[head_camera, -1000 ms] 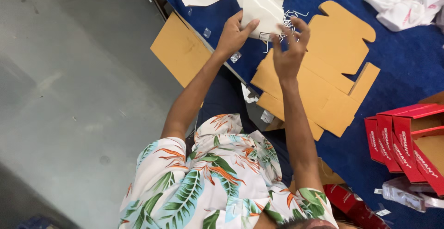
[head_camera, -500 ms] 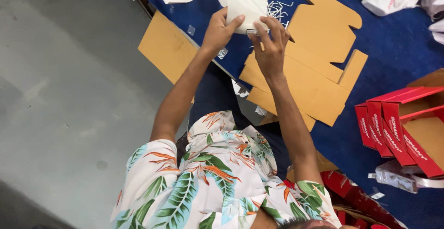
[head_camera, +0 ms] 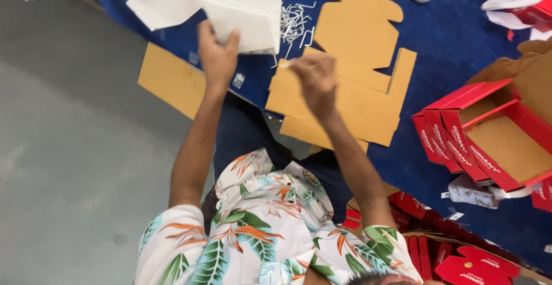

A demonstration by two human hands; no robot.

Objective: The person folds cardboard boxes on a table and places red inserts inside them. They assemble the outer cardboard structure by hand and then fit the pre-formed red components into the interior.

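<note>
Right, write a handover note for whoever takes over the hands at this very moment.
Left hand: grip closed on the folded white cardboard sheet, lifted over the blue table cover.
Right hand: fingers pinched together above the flat brown die-cut cardboard blanks; what it pinches is too small to tell.
Loose metal staples lie beside the white sheet.
Assembled red boxes sit nested off to the right hand's side.
Done: several red boxes formed. Left: brown blanks still flat.

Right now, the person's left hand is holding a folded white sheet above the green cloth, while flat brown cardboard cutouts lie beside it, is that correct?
Not quite: the head view shows the cloth is blue, not green. The rest holds: the left hand holds the folded white sheet above it, and the flat brown cardboard cutouts lie beside it.
</note>
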